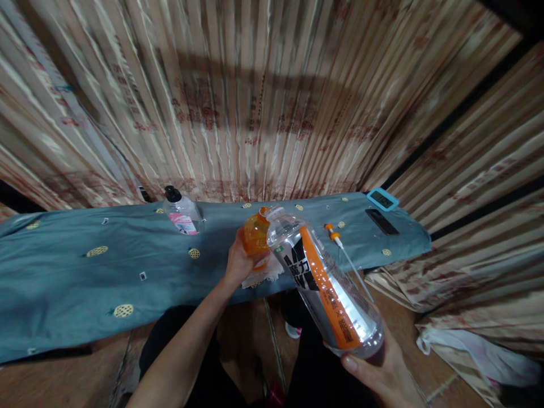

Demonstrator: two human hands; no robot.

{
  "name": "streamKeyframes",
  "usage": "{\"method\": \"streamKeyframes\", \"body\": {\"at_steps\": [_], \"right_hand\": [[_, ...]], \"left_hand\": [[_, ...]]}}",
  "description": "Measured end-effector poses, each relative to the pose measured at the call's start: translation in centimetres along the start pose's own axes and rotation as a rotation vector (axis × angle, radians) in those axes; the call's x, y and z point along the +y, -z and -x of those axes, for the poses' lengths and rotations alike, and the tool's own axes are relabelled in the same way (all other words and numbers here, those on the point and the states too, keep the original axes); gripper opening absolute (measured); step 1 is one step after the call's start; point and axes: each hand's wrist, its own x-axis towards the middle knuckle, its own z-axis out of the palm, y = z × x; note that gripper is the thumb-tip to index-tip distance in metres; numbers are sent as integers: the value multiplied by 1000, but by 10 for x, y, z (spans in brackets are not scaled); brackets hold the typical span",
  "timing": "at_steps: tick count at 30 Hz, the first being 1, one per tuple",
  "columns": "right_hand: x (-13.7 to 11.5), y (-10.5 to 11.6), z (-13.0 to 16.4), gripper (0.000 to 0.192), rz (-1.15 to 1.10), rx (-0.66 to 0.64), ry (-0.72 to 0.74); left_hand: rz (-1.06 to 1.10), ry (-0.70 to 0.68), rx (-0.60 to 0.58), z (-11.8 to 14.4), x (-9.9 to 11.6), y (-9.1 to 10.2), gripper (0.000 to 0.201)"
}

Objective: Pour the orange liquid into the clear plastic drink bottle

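My left hand (239, 259) is wrapped round an orange bottle (255, 233) whose mouth is uncapped. In my right hand (378, 365) is the base of a large clear drink bottle (325, 289) with a silver, black and orange label. This bottle slants up to the left, and its open mouth meets or nearly meets the mouth of the orange one. Whether liquid passes between them I cannot tell. A crumpled white tissue (263, 276) lies under the orange bottle. To the right lies an orange-and-white pump head (334, 233) with a long tube.
A clear bottle with a black cap and pink label (182, 218) stands left on the blue-green cloth (161, 272). At the right are a blue-framed digital timer (383, 199) and a dark phone (382, 221). Pleated curtains (255, 102) hang behind. A white bag (476, 354) lies lower right.
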Motion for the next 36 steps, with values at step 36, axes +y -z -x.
{"method": "streamKeyframes", "body": {"at_steps": [36], "right_hand": [[6, 2, 0, 81, 60, -2, 70]], "left_hand": [[7, -19, -6, 0, -2, 0, 74]]}}
